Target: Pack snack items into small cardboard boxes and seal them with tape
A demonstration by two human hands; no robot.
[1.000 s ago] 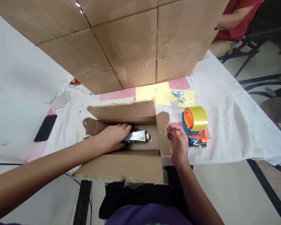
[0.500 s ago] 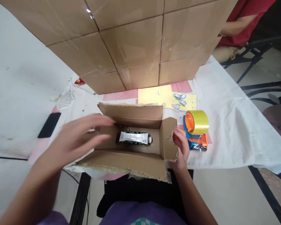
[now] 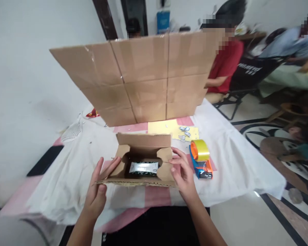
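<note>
Head view: a cardboard box [image 3: 145,140] is set near the front edge of a cloth-covered table [image 3: 233,177], its top uncovered and its flaps spread outward. Between the box and the front edge, only a narrow strip of white and pink cloth is shown. Behind the box, the table is bounded by a tall cardboard panel [image 3: 146,68], marked off in squares by dark lines. The right side is narrowed by a tape dispenser [image 3: 206,164] with a yellow tape roll [image 3: 202,150], placed near the right hand [image 3: 187,177]; beyond it, a broad stretch of white cloth is left to the right edge. On the left, rumpled cloth is spread toward a dark flat slab [image 3: 45,160] and the white wall.

A tube [image 3: 143,167] is laid lengthwise inside the box, on its floor, well within the walls. A pale silvery face is turned upward, bordered by a dark speckled pattern, and its right end is partly covered by the right flap [image 3: 165,169].

The left hand [image 3: 95,194] is held with fingers extended and thumb well apart, the fingers rested against the left flap [image 3: 120,169] and nothing clasped. The right hand's fingers are half curled and laid along the right flap's outer edge; whether the cardboard is actually pinched cannot be told.
</note>
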